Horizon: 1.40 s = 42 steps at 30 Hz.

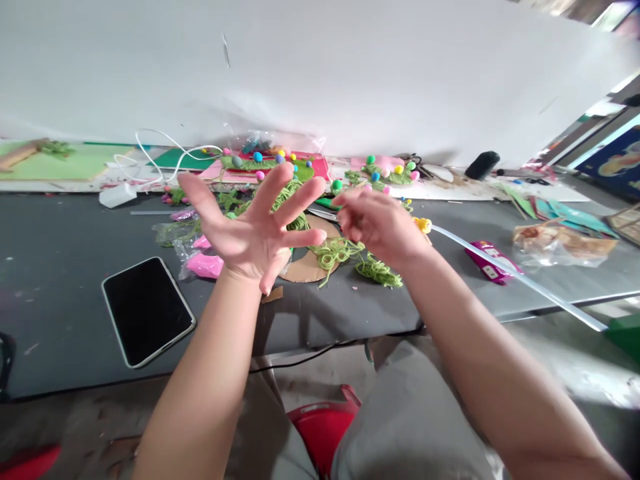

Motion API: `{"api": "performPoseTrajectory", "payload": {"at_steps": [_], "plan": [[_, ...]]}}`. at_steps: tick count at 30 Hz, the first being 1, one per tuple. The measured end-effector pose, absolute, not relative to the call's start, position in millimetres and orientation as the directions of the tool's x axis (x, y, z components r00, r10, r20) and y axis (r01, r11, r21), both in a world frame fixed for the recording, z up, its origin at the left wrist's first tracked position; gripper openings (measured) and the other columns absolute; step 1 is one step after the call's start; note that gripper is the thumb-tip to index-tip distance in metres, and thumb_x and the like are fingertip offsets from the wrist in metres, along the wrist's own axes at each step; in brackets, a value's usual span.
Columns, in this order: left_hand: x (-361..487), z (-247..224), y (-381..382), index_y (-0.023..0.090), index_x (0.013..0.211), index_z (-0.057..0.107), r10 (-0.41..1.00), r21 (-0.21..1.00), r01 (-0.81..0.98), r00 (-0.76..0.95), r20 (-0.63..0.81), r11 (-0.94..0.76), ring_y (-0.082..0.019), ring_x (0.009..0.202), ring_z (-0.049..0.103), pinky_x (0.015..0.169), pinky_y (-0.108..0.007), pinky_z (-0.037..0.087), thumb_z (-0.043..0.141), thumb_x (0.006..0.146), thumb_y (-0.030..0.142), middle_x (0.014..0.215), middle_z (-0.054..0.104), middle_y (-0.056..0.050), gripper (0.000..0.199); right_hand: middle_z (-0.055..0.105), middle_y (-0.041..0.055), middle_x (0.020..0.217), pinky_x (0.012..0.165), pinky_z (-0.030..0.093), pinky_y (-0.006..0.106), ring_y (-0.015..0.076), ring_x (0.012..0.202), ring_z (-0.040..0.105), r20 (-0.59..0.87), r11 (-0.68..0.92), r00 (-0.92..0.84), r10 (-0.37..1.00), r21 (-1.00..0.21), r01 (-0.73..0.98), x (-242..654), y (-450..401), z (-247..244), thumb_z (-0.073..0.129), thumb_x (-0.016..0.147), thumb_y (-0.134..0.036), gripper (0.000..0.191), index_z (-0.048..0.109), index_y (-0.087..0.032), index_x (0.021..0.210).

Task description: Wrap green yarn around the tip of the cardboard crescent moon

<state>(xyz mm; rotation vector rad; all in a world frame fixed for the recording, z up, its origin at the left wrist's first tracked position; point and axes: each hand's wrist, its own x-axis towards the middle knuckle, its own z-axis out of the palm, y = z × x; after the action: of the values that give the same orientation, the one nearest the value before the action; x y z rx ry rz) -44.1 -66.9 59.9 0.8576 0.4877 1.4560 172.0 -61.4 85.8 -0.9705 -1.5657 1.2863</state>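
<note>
My left hand (pixel 255 230) is raised above the table with its fingers spread wide and nothing in it. To its right, my right hand (pixel 383 223) has its fingers curled inward; what they hold, if anything, is hidden. Below and between both hands lies a cardboard ring (pixel 300 270), partly covered by loose green yarn (pixel 335 255). A small bundle of green yarn (pixel 379 271) rests under my right wrist. Scissor blades (pixel 323 214) show just left of my right fingertips, and I cannot tell whether they touch.
A tablet (pixel 149 311) lies at the left, near a white charger (pixel 118 195). Pink pieces in plastic (pixel 205 265) sit beside my left wrist. Colourful pompoms (pixel 257 157) stand at the back. A pale strip (pixel 520 275) crosses a purple packet (pixel 493 262) and overhangs the front edge.
</note>
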Motion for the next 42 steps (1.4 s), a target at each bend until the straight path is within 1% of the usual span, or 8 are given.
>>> {"api": "performPoseTrajectory", "payload": {"at_steps": [5, 11, 18, 23, 27, 32, 39, 42], "plan": [[-45, 61, -67, 0.031, 0.119, 0.063, 0.972, 0.775, -0.624, 0.105, 0.210, -0.100, -0.042, 0.149, 0.038, 0.076, -0.035, 0.061, 0.033, 0.080, 0.096, 0.133, 0.064, -0.011, 0.081, 0.056, -0.0029, 0.070, 0.053, 0.036, 0.025, 0.0088, 0.060, 0.044, -0.048, 0.071, -0.640, 0.766, -0.985, 0.159, 147, -76, 77, 0.081, 0.079, -0.051, 0.036, 0.069, -0.017, 0.085], [-45, 58, -64, 0.031, 0.119, 0.063, 0.974, 0.772, -0.635, 0.158, 0.160, -0.024, -0.044, 0.147, 0.041, 0.074, -0.039, 0.063, 0.036, 0.077, 0.098, 0.132, 0.063, -0.012, 0.083, 0.045, -0.0045, 0.065, 0.051, 0.030, 0.026, 0.0089, 0.059, 0.037, -0.017, 0.120, -0.658, 0.753, -0.979, 0.163, 136, -77, 66, 0.076, 0.085, -0.054, 0.039, 0.064, -0.019, 0.074], [-47, 56, -65, 0.032, 0.127, 0.062, 0.924, 0.796, -0.594, 0.360, 0.131, 0.119, -0.045, 0.143, 0.048, 0.088, -0.052, 0.061, 0.037, 0.079, 0.097, 0.136, 0.063, -0.012, 0.085, 0.045, -0.0028, 0.057, 0.052, 0.030, 0.027, 0.0106, 0.056, 0.037, -0.063, -0.038, -0.742, 0.668, -0.998, 0.051, 132, -83, 68, 0.067, 0.093, -0.051, 0.046, 0.056, -0.020, 0.061], [-43, 66, -68, 0.033, 0.127, 0.066, 0.899, 0.820, -0.557, 0.415, 0.138, 0.130, -0.044, 0.140, 0.053, 0.091, -0.054, 0.061, 0.041, 0.079, 0.096, 0.133, 0.067, -0.011, 0.083, 0.063, 0.0017, 0.072, 0.052, 0.033, 0.026, 0.0093, 0.059, 0.045, -0.177, -0.067, -0.618, 0.766, -0.978, 0.197, 136, -78, 67, 0.078, 0.082, -0.050, 0.035, 0.071, -0.016, 0.076], [-43, 63, -57, 0.024, 0.119, 0.070, 0.935, 0.837, -0.543, 0.328, 0.139, 0.066, -0.042, 0.138, 0.056, 0.090, -0.054, 0.062, 0.041, 0.090, 0.084, 0.135, 0.067, -0.013, 0.072, 0.065, 0.0018, 0.073, 0.054, 0.034, 0.026, 0.0088, 0.059, 0.044, 0.045, 0.096, -0.261, 0.964, -0.978, 0.185, 141, -66, 54, 0.074, 0.085, -0.044, 0.028, 0.076, -0.016, 0.081], [-48, 39, -32, 0.022, 0.114, 0.070, 0.985, 0.886, -0.438, 0.010, 0.170, -0.148, -0.033, 0.132, 0.062, 0.106, -0.046, 0.056, 0.070, 0.087, 0.055, 0.134, 0.071, -0.012, 0.043, 0.065, 0.0030, 0.076, 0.062, 0.047, 0.028, 0.0121, 0.067, 0.055, 0.302, 0.303, -0.031, 0.953, -0.952, 0.046, 153, -55, 58, 0.070, 0.089, -0.057, 0.037, 0.074, -0.021, 0.082], [-20, 33, -49, 0.026, 0.151, 0.052, 0.760, 0.911, 0.004, 0.553, 0.342, -0.413, -0.033, 0.149, 0.044, 0.121, -0.046, 0.040, 0.088, 0.077, 0.043, 0.158, 0.053, -0.011, 0.084, 0.068, -0.0021, 0.129, 0.092, 0.056, 0.031, 0.0166, 0.109, 0.067, 0.573, 0.553, -0.075, 0.816, -0.812, -0.188, 181, -87, 125, 0.055, 0.101, -0.042, 0.022, 0.073, -0.038, 0.115], [-15, 25, -49, 0.022, 0.130, 0.069, 0.794, 0.852, 0.230, 0.531, 0.295, -0.470, -0.031, 0.128, 0.065, 0.108, -0.042, 0.050, 0.081, 0.083, 0.039, 0.134, 0.071, -0.010, 0.052, 0.048, -0.0147, 0.158, 0.105, 0.052, 0.030, 0.0171, 0.135, 0.056, 0.644, 0.630, -0.118, 0.756, -0.764, -0.140, 191, -105, 150, 0.052, 0.102, -0.033, 0.030, 0.072, -0.042, 0.122]]}}
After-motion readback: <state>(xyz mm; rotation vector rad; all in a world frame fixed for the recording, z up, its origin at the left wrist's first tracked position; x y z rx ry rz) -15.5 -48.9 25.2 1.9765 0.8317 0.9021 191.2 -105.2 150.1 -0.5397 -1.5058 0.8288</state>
